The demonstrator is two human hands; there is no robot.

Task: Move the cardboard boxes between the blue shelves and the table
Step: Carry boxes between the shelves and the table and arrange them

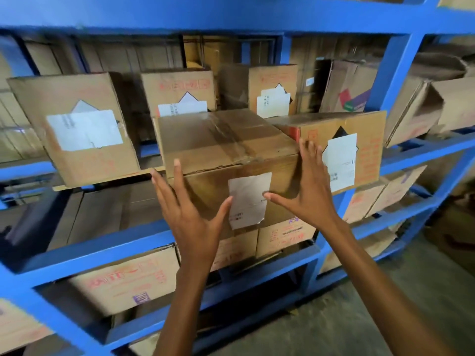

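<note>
1. Hands spread flat, gripping nothing: left hand [191, 209] and right hand [307, 187] pressed the cardboard box [228, 150] front, apparently to steady it.
2. That box sat on the blue shelves [395, 80], jutting forward between neighbouring boxes [74, 127].

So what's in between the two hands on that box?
In the head view, a white paper label on the front of the taped box lies between the left hand and right hand.
</note>
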